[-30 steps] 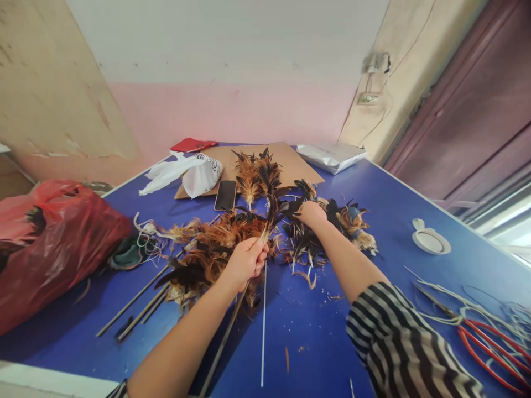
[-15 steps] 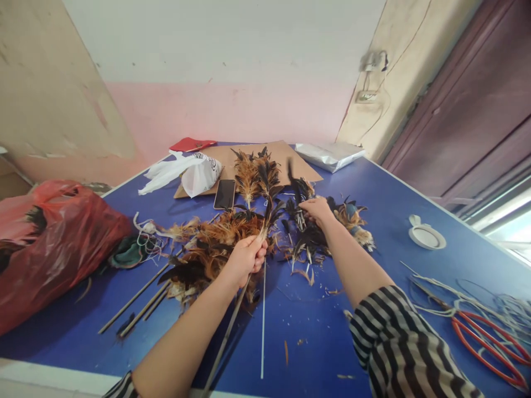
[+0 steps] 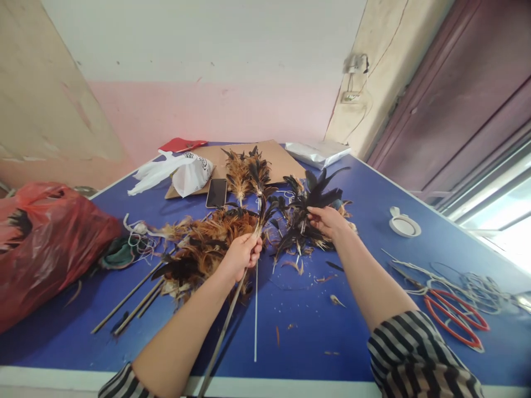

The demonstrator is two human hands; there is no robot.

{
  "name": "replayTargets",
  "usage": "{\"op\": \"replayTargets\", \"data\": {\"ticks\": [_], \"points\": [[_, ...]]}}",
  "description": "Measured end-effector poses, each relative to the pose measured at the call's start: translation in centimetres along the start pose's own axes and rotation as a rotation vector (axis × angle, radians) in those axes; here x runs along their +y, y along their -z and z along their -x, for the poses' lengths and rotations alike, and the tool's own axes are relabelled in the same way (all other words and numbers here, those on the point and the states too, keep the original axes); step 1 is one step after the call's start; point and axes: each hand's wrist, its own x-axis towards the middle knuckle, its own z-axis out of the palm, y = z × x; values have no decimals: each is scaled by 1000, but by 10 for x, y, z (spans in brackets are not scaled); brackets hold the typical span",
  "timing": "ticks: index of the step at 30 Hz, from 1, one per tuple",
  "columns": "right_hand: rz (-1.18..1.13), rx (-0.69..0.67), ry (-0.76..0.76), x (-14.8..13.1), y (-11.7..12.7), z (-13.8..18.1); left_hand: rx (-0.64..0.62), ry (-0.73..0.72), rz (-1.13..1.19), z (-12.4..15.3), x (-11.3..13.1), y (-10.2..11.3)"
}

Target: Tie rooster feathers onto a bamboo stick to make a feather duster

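Note:
My left hand (image 3: pixel 244 255) is closed around a thin stick (image 3: pixel 222 338) and the quill ends of dark feathers (image 3: pixel 265 213) fanning out at its upper end. The stick slants down toward the table's front edge. To the right, my right hand (image 3: pixel 328 222) pinches black feathers (image 3: pixel 320 192), which spread up and outward over a pile of dark feathers (image 3: pixel 301 239). Its fingertips are partly hidden among them. Left of and behind my left hand lies a heap of brown feathers (image 3: pixel 207 243). Two feather bundles (image 3: pixel 239 177) rest farther back on cardboard.
On the blue table (image 3: pixel 307 342) lie a phone (image 3: pixel 216 193), a white plastic bag (image 3: pixel 193 176), cardboard (image 3: pixel 282 157) and a silver packet (image 3: pixel 318 153). A red bag (image 3: pixel 62 254) and sticks (image 3: pixel 136 307) are left; tape (image 3: pixel 405 225), scissors (image 3: pixel 456 318) and string (image 3: pixel 483 290) are right.
Black feathers at my right hand now stand fanned out, where a blurred dark feather showed before. My left hand keeps its hold on the stick. The whole view has shifted slightly.

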Motion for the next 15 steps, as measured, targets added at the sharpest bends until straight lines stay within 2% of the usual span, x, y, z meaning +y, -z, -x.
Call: {"op": "replayTargets", "data": {"ticks": [5,8,11,15], "points": [[-55,104,93,-1,8,0,12,-24,-10,-1,-3,-2],[-102,124,96,-8,14,3,7,-22,-7,-1,-6,-3],[-136,87,54,-12,15,16,13,-24,-2,-1,-5,-5],[-140,-50,-18,-4,3,49,37,-53,-26,-3,-2,-11]]}}
